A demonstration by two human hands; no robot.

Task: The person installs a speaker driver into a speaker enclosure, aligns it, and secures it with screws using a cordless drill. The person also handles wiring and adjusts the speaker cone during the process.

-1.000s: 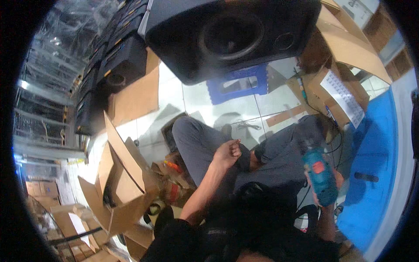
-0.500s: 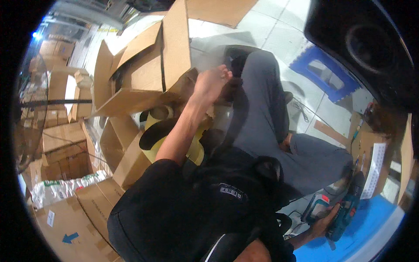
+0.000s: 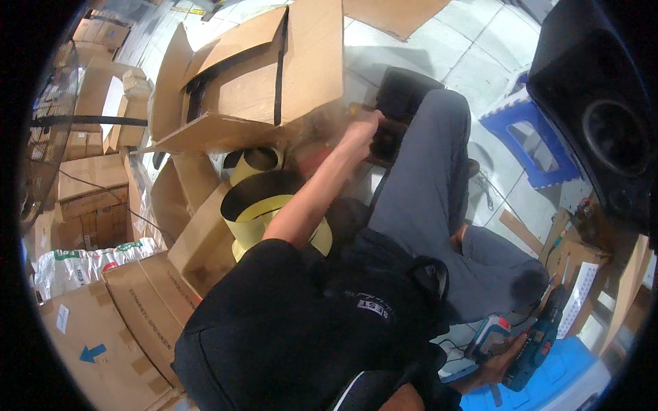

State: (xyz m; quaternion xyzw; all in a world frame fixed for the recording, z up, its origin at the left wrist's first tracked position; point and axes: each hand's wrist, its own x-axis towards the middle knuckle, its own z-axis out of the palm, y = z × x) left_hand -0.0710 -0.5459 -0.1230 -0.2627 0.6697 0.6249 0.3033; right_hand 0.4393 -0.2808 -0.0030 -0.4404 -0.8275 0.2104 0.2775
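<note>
My left hand (image 3: pixel 362 131) reaches forward to a black boxy object (image 3: pixel 408 92) beside my bent leg. Its fingers are curled closed, and a small yellowish-brown bit shows by them; blur hides what they hold. At the lower right, my right hand (image 3: pixel 504 363) is wrapped round the handle of a teal cordless drill (image 3: pixel 538 342), which lies tilted with its dark chuck pointing up and away from me. Under my left forearm stand yellow round shells (image 3: pixel 253 222) with black insides. An open cardboard box (image 3: pixel 240 96) is to the left of my left hand.
Cardboard boxes (image 3: pixel 96 342) and a white plastic bag (image 3: pixel 89 267) fill the left side, near a mesh fan guard (image 3: pixel 55 137). A blue plastic stool (image 3: pixel 534 137) and a large black speaker (image 3: pixel 610 130) stand at the right. A blue lid-like surface (image 3: pixel 562 377) lies under the drill.
My view has shifted, so most things sit elsewhere in the picture. My left hand has moved slightly forward, its fingers now curled at the black object. My right hand still grips the drill.
</note>
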